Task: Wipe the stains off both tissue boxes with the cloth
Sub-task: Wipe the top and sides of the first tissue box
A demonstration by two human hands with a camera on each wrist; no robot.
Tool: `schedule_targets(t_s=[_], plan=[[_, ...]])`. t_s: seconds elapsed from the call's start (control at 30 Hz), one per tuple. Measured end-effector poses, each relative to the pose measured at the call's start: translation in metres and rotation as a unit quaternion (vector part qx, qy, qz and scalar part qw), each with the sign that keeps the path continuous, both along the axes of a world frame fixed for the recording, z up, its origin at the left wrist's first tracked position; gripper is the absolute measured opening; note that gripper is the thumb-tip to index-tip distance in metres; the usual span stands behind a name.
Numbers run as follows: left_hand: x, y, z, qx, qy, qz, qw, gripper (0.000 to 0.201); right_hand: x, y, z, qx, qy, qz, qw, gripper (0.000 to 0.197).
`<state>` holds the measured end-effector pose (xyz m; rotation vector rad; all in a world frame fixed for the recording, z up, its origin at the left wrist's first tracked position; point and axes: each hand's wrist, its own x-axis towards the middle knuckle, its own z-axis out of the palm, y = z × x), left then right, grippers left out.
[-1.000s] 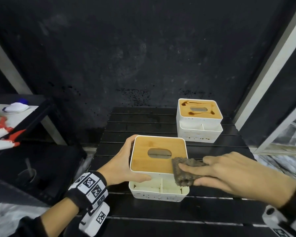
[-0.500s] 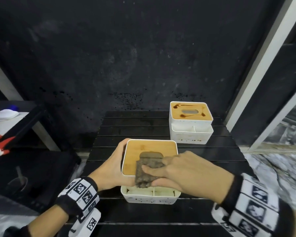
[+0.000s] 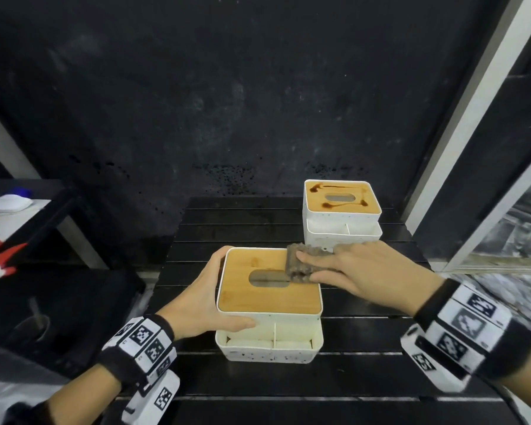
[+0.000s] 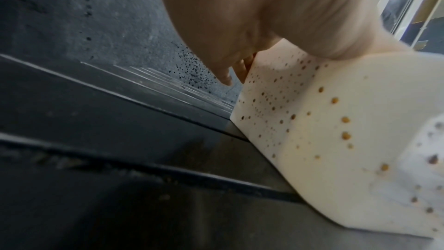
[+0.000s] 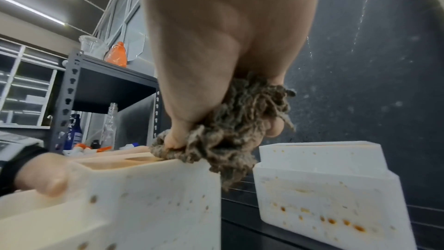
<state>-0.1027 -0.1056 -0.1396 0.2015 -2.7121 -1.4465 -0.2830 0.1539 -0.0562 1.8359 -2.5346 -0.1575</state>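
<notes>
**Cloth on the near box's far right corner**

The left hand grips the near white tissue box with bamboo lid by its left side, thumb on the front wall. The right hand presses the shaggy grey-brown cloth onto that lid's far right corner, fingers on top and thumb curled into it. Behind, well apart on the black slatted table, stands the second white tissue box, dark brown streaks on its lid.
</notes>
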Motion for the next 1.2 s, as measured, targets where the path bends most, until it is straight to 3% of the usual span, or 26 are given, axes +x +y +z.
schedule_targets(t_s=[0.2, 0.3, 0.43, 0.5, 0.57, 0.6, 0.67, 0.97, 1.2], plan=[[0.001, 0.004, 0.008, -0.001, -0.013, -0.004, 1.000, 0.112, 0.045, 0.034, 0.000, 0.049, -0.019, -0.003, 0.999, 0.074], [0.002, 0.006, 0.017, 0.000, -0.040, -0.022, 0.999, 0.114, 0.050, 0.046, -0.006, 0.023, -0.046, -0.038, 0.998, 0.070], [0.010, 0.008, 0.039, -0.075, -0.116, 0.016, 0.990, 0.162, 0.036, 0.063, -0.008, -0.094, -0.126, -0.109, 0.982, 0.054], [0.013, 0.023, 0.056, -0.144, -0.047, 0.042, 0.987, 0.147, 0.029, 0.072, -0.014, -0.150, -0.154, -0.136, 0.967, 0.051], [0.010, 0.049, 0.070, -0.248, 0.013, 0.027, 0.968, 0.105, 0.026, 0.077, -0.020, -0.182, -0.175, -0.151, 0.956, 0.048], [0.006, 0.062, 0.074, -0.285, 0.009, 0.017, 0.958, 0.087, 0.026, 0.078, -0.021, -0.185, -0.178, -0.156, 0.954, 0.047], [-0.003, 0.081, 0.074, -0.309, -0.034, 0.009, 0.950, 0.074, 0.027, 0.079, -0.023, -0.185, -0.171, -0.171, 0.953, 0.046], [-0.045, 0.121, 0.057, -0.218, -0.131, 0.024, 0.967, 0.094, 0.025, 0.091, -0.025, -0.196, -0.152, -0.227, 0.942, 0.051], [-0.046, 0.117, 0.051, -0.127, -0.123, 0.067, 0.982, 0.102, 0.023, 0.095, -0.023, -0.203, -0.150, -0.238, 0.938, 0.044]])
